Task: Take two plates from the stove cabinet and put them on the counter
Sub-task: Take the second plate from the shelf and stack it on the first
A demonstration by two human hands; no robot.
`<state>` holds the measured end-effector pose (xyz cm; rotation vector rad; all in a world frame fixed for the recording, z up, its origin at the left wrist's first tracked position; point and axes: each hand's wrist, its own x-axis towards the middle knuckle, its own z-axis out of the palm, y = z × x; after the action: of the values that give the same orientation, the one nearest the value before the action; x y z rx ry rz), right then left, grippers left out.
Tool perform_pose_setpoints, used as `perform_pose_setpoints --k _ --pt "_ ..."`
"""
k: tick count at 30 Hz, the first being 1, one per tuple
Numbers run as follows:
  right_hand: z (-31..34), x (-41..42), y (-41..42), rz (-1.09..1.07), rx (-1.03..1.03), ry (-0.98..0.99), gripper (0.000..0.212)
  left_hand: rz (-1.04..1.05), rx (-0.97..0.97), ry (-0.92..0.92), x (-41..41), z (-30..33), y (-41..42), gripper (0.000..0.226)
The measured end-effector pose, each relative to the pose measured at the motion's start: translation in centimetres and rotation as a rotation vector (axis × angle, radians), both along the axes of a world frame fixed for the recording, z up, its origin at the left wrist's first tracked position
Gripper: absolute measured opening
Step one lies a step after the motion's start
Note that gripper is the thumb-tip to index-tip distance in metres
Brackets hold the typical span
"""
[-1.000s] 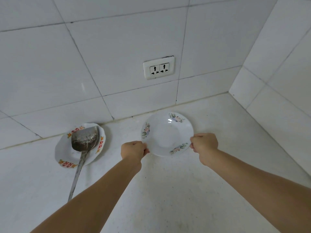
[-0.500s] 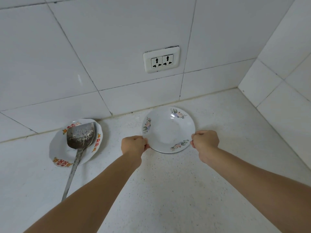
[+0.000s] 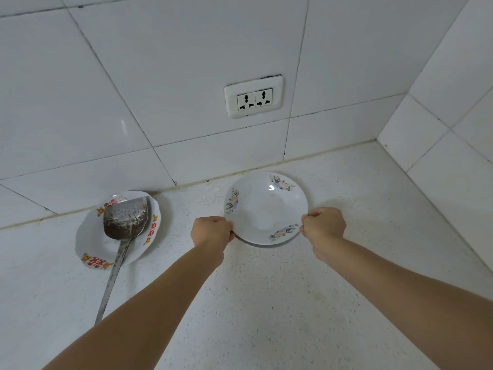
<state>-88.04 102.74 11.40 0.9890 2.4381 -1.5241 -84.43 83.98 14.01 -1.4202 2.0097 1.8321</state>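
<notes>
A white plate with pink flower prints [image 3: 265,208] is held low over the speckled white counter [image 3: 266,303], near the back wall. My left hand [image 3: 212,232] pinches its left rim and my right hand [image 3: 322,228] pinches its right rim. A thin dark edge shows under the plate's near side; I cannot tell if a second plate lies beneath or if it touches the counter.
To the left, a white plate with red and orange prints [image 3: 92,244] leans by the wall with a metal spatula [image 3: 125,220] lying in it, handle toward me. A double wall socket [image 3: 253,98] sits above. A tiled side wall [image 3: 453,156] closes the right corner.
The plate and both hands have moved slightly forward and down toward the counter near the back wall. My grip on both rims is the same.
</notes>
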Motion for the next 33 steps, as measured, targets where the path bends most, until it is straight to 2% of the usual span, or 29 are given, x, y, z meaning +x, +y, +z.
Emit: perform_pose_setpoints --k 4,9,12,16,25,33 --pt "0.5 0.3 0.1 0.006 0.01 -0.003 0.008 -0.021 -0.037 -0.008 0.1 0.3 0.2 0.03" --pt "0.7 0.4 0.2 0.011 0.013 0.003 0.025 -0.088 -0.149 -0.028 0.1 0.3 0.0 0.015" --pt "0.5 0.5 0.2 0.015 0.021 -0.01 0.014 -0.134 -0.206 -0.043 -0.1 0.3 -0.1 0.013" --pt "0.1 0.8 0.2 0.004 0.009 -0.009 0.009 -0.13 -0.235 -0.045 -0.3 0.2 -0.4 0.021" --pt "0.2 0.1 0.3 0.015 0.019 0.011 0.019 -0.059 -0.166 -0.049 0.1 -0.6 -0.3 0.02" --pt "0.4 -0.6 0.6 0.067 0.067 0.017 0.017 -0.031 -0.117 -0.057 0.4 -1.0 0.2 0.011"
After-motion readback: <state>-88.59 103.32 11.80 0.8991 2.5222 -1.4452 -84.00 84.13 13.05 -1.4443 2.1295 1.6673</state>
